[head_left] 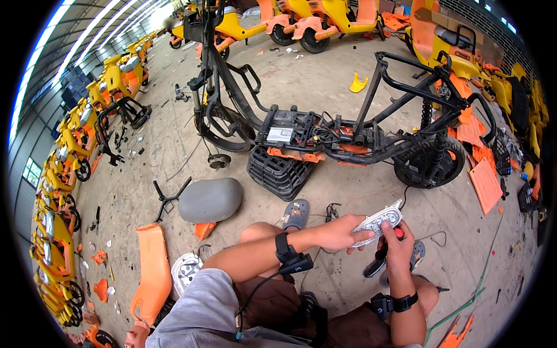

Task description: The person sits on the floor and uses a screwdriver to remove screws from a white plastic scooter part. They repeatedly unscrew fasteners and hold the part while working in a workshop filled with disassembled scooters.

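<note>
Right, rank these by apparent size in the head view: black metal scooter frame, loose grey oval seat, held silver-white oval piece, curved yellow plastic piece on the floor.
Largest to smallest:
Black metal scooter frame
Loose grey oval seat
Held silver-white oval piece
Curved yellow plastic piece

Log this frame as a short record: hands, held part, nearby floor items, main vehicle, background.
Left hand: left hand gripping one end of the part
Right hand: right hand at the other end, thumb on its face
Held part: silver-white oval part
Floor nearby: grey seat, orange panel, black basket
Vehicle: stripped black scooter frame
Background: yellow-and-orange scooters in rows
</note>
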Available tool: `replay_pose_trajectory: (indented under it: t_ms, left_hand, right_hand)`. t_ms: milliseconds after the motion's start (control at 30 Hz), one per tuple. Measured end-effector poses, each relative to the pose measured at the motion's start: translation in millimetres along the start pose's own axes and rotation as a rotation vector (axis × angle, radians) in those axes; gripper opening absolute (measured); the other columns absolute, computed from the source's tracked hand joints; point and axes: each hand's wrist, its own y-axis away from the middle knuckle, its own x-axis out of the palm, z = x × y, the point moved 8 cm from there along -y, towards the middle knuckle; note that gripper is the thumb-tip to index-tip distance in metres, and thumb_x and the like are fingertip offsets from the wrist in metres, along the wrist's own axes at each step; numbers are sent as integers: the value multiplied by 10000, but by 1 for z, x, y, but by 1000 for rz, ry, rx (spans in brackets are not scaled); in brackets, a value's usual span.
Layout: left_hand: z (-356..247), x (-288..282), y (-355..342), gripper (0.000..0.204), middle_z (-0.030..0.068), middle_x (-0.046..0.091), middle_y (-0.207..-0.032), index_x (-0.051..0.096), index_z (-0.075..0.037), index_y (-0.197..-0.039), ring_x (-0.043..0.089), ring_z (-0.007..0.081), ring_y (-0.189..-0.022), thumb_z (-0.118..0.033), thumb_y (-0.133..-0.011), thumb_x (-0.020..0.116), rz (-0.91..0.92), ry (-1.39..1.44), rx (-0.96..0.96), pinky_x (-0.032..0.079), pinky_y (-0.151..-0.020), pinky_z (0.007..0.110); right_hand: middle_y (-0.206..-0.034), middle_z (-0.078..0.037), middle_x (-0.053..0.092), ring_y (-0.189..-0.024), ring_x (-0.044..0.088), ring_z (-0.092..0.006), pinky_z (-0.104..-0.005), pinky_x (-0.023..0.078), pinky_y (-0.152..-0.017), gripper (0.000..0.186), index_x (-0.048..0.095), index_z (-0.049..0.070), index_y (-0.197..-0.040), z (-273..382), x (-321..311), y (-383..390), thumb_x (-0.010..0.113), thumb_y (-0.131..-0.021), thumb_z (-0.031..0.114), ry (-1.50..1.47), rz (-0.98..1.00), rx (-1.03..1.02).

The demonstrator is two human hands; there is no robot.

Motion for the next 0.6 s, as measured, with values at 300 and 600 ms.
replay_pose_trajectory:
  t_ms: [300, 600]
  left_hand:
    - [-1, 1, -2, 336, 39, 649, -809, 570, -23, -1095, 587, 99, -609, -352, -1025, 553, 1, 59, -39, 463, -506, 253]
    - [-3, 1, 4, 352, 55, 674, -821, 571, -16, -1117, 590, 102, -561, -338, -986, 620, 36, 52, -36, 458, -470, 250]
  right_hand:
    - [-687, 16, 581, -533, 517, -63, -218, 406, -480, 174, 634, 7, -976, 5, -2, 2, 713, -914, 149, -19, -37, 10]
    - [-670, 1, 580, -517, 510, -73, -226, 390, -463, 210, 647, -1, -974, 4, -3, 1, 682, -945, 204, -88, -47, -22]
